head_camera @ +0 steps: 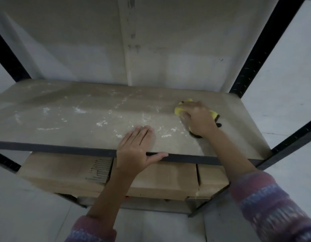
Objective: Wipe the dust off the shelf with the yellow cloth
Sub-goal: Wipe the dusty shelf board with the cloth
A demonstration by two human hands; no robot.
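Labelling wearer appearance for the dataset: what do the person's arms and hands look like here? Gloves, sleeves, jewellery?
No gloves: the left hand and right hand are bare, with no ring or watch visible. The left sleeve and right sleeve look knitted, banded in pink, mauve and blue-purple with pale flecked stripes. Both stop short of the wrists, forearms uncovered.

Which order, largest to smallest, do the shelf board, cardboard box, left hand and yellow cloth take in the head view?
1. shelf board
2. cardboard box, partly hidden
3. left hand
4. yellow cloth, mostly covered by the right hand, so its full size is unsure
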